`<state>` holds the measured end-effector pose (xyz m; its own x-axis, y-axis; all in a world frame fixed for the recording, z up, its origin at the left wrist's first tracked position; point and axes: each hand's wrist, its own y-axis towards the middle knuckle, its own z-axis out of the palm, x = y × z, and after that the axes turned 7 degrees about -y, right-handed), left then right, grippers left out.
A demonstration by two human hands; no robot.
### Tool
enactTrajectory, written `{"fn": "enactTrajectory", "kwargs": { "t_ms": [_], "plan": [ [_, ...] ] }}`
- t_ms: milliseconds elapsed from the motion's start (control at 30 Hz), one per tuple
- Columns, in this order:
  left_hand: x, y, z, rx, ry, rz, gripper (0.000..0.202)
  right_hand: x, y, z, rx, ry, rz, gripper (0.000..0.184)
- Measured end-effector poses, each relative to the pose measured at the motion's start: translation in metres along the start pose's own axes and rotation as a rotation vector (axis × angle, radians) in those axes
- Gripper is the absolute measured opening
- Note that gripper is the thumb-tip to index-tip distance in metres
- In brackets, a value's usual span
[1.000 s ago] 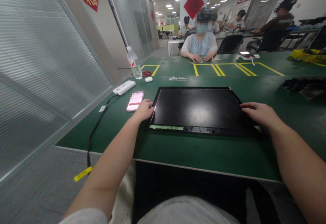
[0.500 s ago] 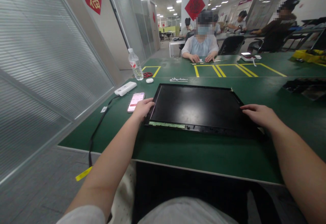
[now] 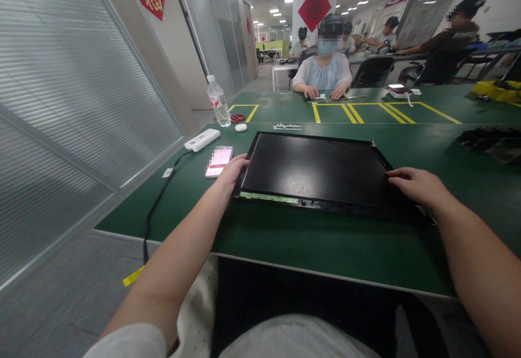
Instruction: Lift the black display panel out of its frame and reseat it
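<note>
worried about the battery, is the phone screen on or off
On: the phone beside the left hand lies face up on the table, its screen lit white and pink.

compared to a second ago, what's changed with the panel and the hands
The black panel has its left end nudged a little away from the person, toward the far side of the table; the left hand went with it, up alongside the phone. The right hand stays flat on the right edge. Nothing was let go; phone and bottle are unmoved.
</note>
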<state>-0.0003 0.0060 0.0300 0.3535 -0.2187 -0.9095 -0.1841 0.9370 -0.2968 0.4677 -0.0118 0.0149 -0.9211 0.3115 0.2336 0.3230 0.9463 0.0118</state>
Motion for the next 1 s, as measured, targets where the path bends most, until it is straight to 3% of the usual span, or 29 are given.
{"fn": "enactTrajectory", "kwargs": {
  "t_ms": [67, 233, 433, 667, 1000],
  "plan": [
    [-0.001, -0.003, 0.001, -0.018, -0.004, -0.005, 0.068, 0.000, 0.000, 0.000, -0.002, 0.000, -0.003, 0.033],
    [0.000, -0.008, 0.001, 0.086, -0.025, -0.032, 0.078, 0.001, 0.000, 0.000, 0.000, 0.009, 0.006, 0.034],
    [0.001, -0.010, -0.003, 0.118, -0.018, -0.075, 0.090, 0.001, -0.001, 0.001, -0.025, 0.023, -0.002, 0.033],
    [-0.001, -0.012, -0.006, 0.171, 0.005, -0.116, 0.087, 0.002, -0.002, -0.001, 0.007, 0.018, 0.004, 0.035],
    [-0.002, -0.010, -0.007, 0.179, -0.011, -0.036, 0.084, -0.004, 0.006, 0.006, -0.024, 0.003, -0.040, 0.032]
  ]
}}
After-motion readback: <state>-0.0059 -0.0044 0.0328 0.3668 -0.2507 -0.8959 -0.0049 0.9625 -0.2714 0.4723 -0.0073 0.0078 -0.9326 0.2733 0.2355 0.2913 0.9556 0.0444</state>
